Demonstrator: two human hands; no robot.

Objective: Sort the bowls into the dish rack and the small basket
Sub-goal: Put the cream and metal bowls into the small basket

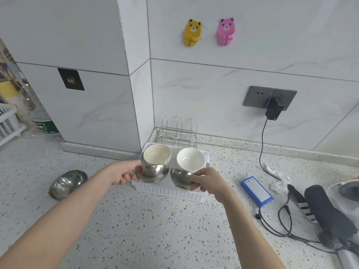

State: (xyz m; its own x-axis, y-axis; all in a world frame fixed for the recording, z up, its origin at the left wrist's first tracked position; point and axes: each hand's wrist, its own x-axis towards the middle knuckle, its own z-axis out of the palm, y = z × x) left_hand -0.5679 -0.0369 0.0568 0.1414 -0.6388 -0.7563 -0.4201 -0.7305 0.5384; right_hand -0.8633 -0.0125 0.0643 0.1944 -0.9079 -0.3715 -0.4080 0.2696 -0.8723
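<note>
Left hand (124,174) and right hand (206,180) each pinch a steel bowl (153,172), (180,178) by the rim, directly over the white basket (167,189); wire dish rack (176,135) lies beyond both grips.

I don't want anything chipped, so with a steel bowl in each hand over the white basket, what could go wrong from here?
1. The two steel bowls, left and right, hang nearly touching and could clank together.
2. Both sit right before the ceramic bowls in the basket; lowering carelessly could knock and chip them.
3. The right hand pinches only the rim, so that bowl might slip.
</note>
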